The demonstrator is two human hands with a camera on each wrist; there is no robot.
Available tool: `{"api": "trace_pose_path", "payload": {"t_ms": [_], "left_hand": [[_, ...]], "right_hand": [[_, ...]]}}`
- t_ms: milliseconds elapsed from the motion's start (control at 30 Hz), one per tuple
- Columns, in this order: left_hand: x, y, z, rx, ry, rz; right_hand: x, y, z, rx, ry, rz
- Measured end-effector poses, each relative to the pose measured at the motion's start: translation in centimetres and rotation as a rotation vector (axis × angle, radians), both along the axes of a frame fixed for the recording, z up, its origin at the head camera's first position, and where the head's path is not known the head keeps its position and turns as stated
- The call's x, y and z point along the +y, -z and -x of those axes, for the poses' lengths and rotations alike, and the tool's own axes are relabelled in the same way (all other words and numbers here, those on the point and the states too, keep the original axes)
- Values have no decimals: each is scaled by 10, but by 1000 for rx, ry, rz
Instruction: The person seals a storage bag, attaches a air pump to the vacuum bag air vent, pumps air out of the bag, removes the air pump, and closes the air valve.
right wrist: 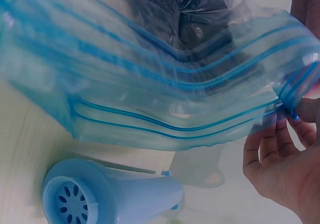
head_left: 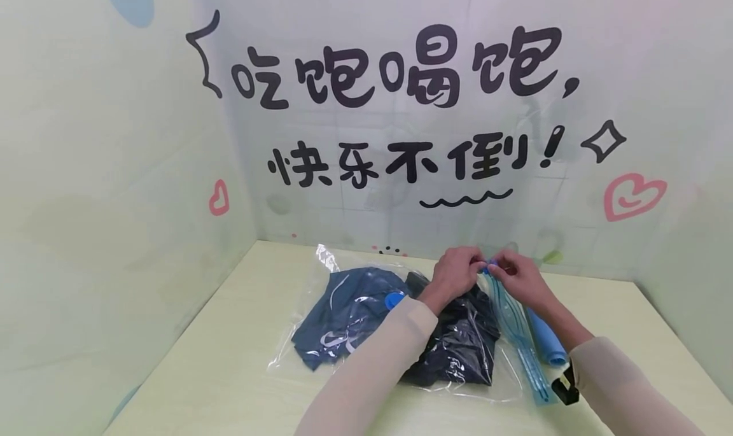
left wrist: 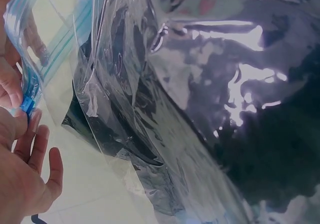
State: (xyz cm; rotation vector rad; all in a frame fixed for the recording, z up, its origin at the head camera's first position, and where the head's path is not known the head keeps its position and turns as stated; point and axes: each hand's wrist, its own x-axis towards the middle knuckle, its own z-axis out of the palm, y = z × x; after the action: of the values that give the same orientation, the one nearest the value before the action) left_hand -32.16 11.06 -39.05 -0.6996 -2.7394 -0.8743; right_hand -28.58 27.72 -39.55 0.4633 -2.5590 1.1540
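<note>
A clear vacuum storage bag [head_left: 509,382] with a blue double zip strip lies flat, with dark folded clothes [head_left: 357,302] inside. A round blue valve [head_left: 394,300] sits on its top face. At the far right corner, my left hand [head_left: 458,274] pinches the small blue zip slider [left wrist: 27,104] between thumb and finger. My right hand [head_left: 523,283] pinches the zip edge right beside the slider, its thumb tip close to the left hand's fingers. In the right wrist view the blue zip strip [right wrist: 185,129] bends up toward the fingers.
To the right of the bag, partly under my right forearm, lies a light blue hand pump [right wrist: 145,194] with a slotted round end. A small black object [head_left: 565,388] shows beside my right sleeve. A printed curtain [head_left: 366,226] stands behind the pale wooden table [head_left: 223,334].
</note>
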Motion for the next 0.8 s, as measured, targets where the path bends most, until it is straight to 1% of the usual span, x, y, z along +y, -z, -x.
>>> {"api": "trace_pose_path", "payload": {"t_ms": [133,267,467,667,800], "left_hand": [[1,0,0,19,9,42],[2,-2,-1,39,24,69],[3,-5,-2,52,33,102],[5,-7,-3,70,69,142],[5,-8,-3,61,91,139]], "right_hand": [[1,-4,-2,-48,-12,-18],[4,-8,-5,-66,-43,-41],[10,-12,-6,-105,-121,-30],[15,-14,-8,-211,-167,4],[19,-10,-10,-282,-194,42]]}}
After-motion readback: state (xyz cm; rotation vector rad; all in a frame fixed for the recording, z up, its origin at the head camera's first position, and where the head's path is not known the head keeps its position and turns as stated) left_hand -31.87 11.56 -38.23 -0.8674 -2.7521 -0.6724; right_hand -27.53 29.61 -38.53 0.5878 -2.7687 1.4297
